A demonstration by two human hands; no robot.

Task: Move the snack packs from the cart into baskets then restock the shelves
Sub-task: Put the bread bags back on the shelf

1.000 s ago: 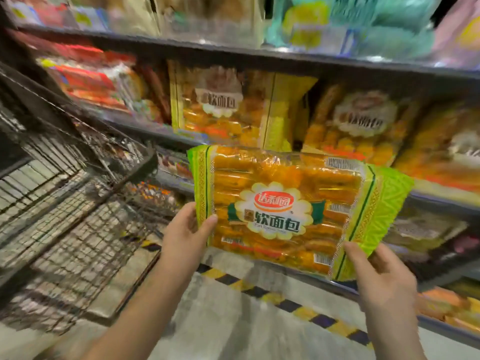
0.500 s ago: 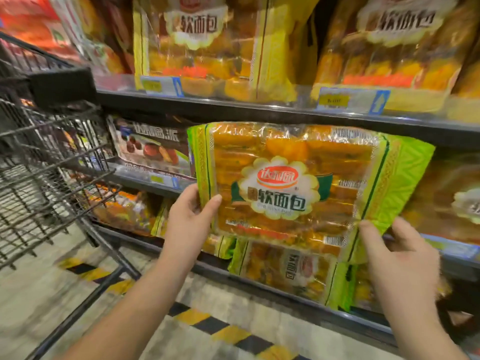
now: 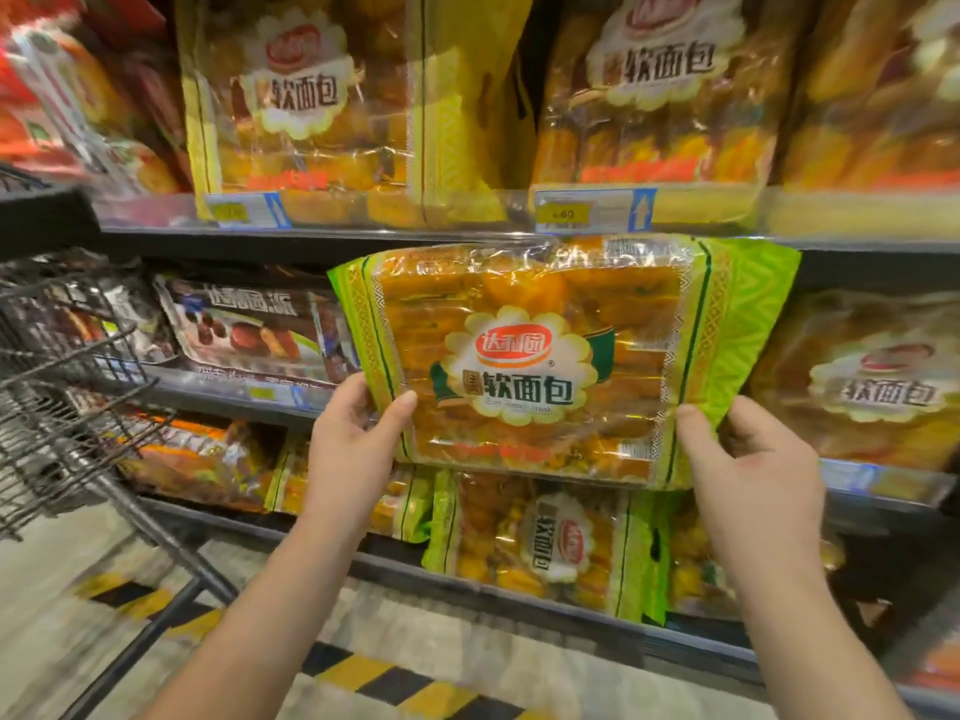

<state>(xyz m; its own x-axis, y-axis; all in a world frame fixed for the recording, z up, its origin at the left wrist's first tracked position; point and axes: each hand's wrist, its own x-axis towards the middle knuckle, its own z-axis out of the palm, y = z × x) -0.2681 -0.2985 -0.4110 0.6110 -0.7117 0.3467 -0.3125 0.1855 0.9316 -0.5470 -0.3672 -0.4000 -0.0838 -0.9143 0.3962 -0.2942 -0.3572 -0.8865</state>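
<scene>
Head view: a green-edged bread pack [image 3: 540, 366] is held up in front of the store shelves.
The left hand [image 3: 348, 454] pinches its lower left edge with the thumb on the front, and the right hand [image 3: 753, 475] grips the lower right corner, so the hands are apart, one at each end. The pack sits level just below the upper shelf rail [image 3: 363, 240]. The wire cart [image 3: 67, 392] stands at left.

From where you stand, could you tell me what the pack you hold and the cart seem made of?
The bread pack looks like thin glossy plastic film: a clear window, glare and crinkles show. The cart looks like grey metal wire with a dull sheen; whether it is coated, I cannot tell.
</scene>
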